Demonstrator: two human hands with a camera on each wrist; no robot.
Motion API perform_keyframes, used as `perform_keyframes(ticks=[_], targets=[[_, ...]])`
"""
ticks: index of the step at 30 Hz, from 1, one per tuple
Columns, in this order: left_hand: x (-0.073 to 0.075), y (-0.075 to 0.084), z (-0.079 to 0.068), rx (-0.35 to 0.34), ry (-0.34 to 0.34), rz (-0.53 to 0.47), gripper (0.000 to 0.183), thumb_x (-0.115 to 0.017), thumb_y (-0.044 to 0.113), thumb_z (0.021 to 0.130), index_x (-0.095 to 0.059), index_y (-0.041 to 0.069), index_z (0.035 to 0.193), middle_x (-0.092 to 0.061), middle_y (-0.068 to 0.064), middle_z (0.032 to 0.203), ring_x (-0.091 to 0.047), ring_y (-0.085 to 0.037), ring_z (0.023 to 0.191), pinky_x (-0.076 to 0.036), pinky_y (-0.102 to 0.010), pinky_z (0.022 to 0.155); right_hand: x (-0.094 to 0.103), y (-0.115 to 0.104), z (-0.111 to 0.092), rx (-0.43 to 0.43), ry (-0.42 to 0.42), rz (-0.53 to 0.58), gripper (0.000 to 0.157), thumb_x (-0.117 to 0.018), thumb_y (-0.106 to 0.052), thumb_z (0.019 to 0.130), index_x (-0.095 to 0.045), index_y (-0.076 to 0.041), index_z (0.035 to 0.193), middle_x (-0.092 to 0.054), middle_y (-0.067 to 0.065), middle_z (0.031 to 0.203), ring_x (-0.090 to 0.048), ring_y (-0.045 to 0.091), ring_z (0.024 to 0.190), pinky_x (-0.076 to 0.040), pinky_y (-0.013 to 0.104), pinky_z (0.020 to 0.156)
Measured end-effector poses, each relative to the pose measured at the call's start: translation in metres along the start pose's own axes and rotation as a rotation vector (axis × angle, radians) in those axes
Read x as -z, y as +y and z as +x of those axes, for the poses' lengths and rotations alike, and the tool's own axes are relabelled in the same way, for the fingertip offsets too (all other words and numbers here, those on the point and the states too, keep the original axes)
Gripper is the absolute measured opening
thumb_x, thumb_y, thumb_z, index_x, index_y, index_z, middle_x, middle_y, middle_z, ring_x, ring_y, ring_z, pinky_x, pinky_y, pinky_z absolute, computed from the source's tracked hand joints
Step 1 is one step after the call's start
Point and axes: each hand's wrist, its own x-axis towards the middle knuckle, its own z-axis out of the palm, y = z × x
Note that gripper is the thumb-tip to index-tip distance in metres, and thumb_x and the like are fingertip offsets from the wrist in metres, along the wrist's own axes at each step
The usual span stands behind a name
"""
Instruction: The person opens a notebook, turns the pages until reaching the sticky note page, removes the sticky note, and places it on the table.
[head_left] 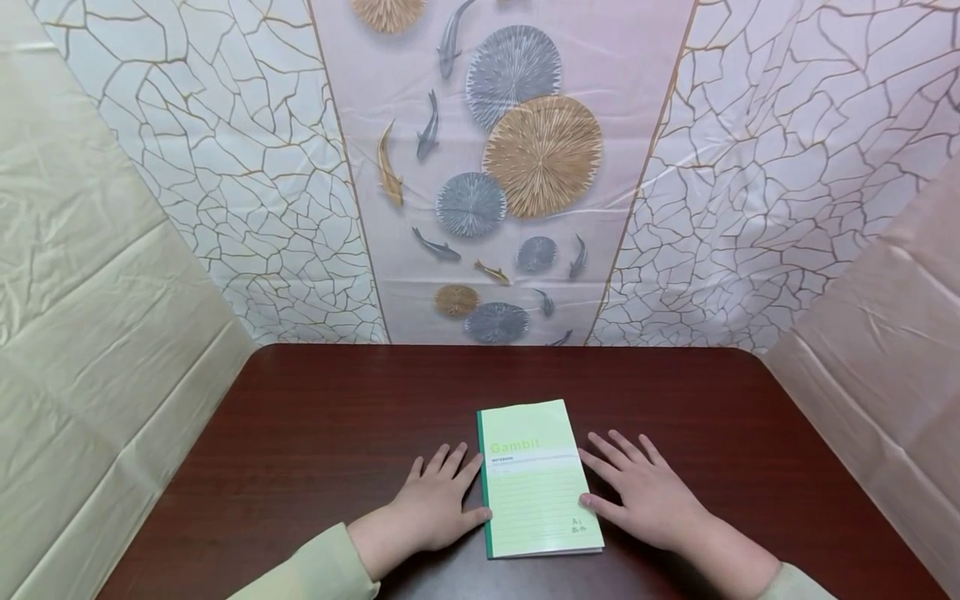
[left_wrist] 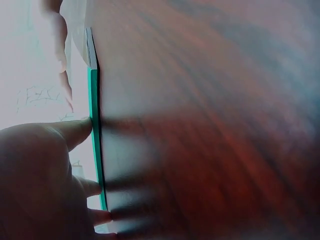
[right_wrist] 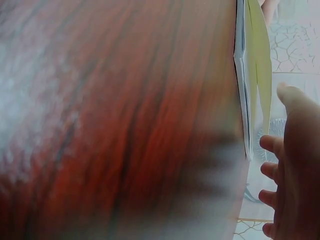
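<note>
A closed light-green notebook (head_left: 538,492) with a dark green spine lies flat on the table, its printed cover facing up. To its left, my left hand (head_left: 435,504) is spread with straight fingers, thumb and index fingertip right at the spine. The left wrist view shows that thumb against the green spine (left_wrist: 94,100). On the other side my right hand (head_left: 651,496) is spread too, thumb and index fingertip at the notebook's right edge. In the right wrist view, the cover (right_wrist: 261,65) stands slightly lifted off the page edges (right_wrist: 241,75) beside the right hand (right_wrist: 302,150).
The dark reddish-brown table (head_left: 337,400) has rounded far corners. Behind it hangs a patterned cloth (head_left: 480,275) with fish and round leaf shapes. Beige cloth walls stand along the left side (head_left: 97,333) and the right side (head_left: 885,350).
</note>
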Motion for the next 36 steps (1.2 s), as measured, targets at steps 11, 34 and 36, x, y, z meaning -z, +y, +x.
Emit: perform_keyframes(ticks=[11, 34, 36], targets=[[0.001, 0.002, -0.001, 0.0, 0.014, 0.006, 0.079, -0.049, 0.068, 0.092, -0.03, 0.027, 0.157, -0.024, -0.007, 0.163, -0.018, -0.033, 0.149, -0.02, -0.063, 0.113, -0.001, 0.002, 0.0, 0.006, 0.007, -0.01, 0.068, -0.047, -0.067, 0.094, -0.051, -0.024, 0.147, -0.04, 0.003, 0.156, -0.031, 0.034, 0.145, -0.014, 0.06, 0.114], [0.009, 0.0, -0.002, -0.023, 0.073, -0.068, 0.079, -0.047, 0.068, 0.093, -0.031, 0.024, 0.157, -0.026, -0.009, 0.162, -0.02, -0.034, 0.149, -0.021, -0.061, 0.113, 0.014, -0.005, 0.008, 0.012, 0.091, 0.144, 0.049, -0.044, -0.043, 0.105, -0.047, -0.023, 0.149, -0.036, -0.002, 0.158, -0.028, 0.028, 0.147, -0.008, 0.047, 0.119], [0.012, 0.001, -0.002, -0.03, 0.099, -0.071, 0.078, -0.045, 0.068, 0.094, -0.031, 0.023, 0.157, -0.025, -0.009, 0.162, -0.02, -0.034, 0.149, -0.021, -0.06, 0.114, 0.015, -0.007, 0.01, 0.032, 0.109, 0.162, 0.047, -0.046, -0.039, 0.105, -0.047, -0.023, 0.149, -0.035, -0.002, 0.158, -0.028, 0.027, 0.147, -0.001, 0.037, 0.12]])
